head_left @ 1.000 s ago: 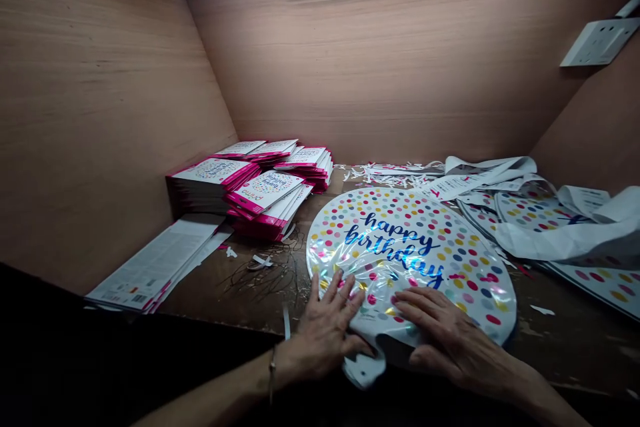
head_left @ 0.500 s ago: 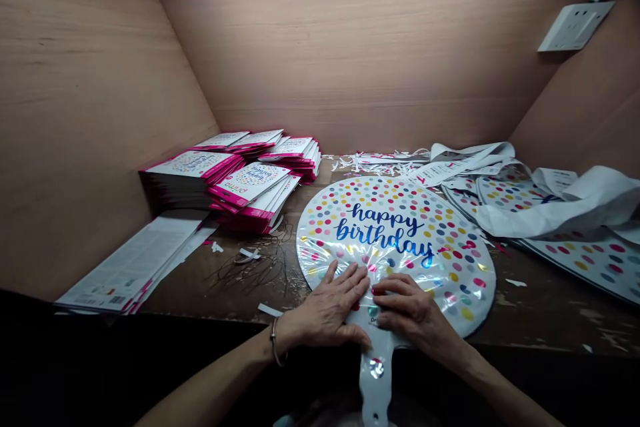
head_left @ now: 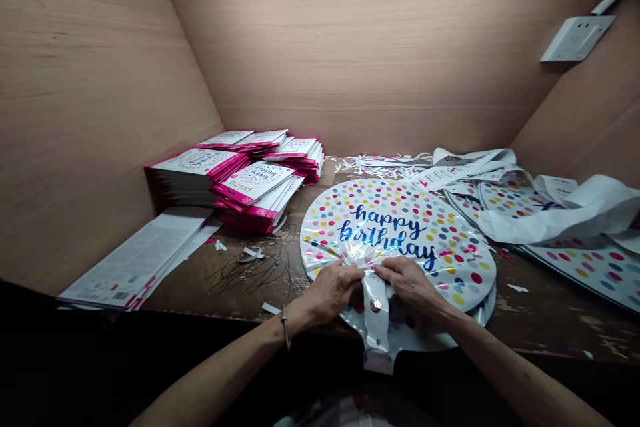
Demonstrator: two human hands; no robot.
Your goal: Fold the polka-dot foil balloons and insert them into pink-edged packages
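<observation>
The worn wooden workbench carries pink-edged packet stacks at left, paper scraps behind, and a round foil balloon at centre.

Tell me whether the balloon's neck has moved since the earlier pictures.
Yes, the foil balloon's neck has drawn back toward the desk's front edge.

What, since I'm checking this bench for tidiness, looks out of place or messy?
White paper shreds litter the back of the worn wooden bench, and loose scraps lie by thin dark strands. The pink-edged packs also look odd, sitting askew and slumped over one another.
</observation>
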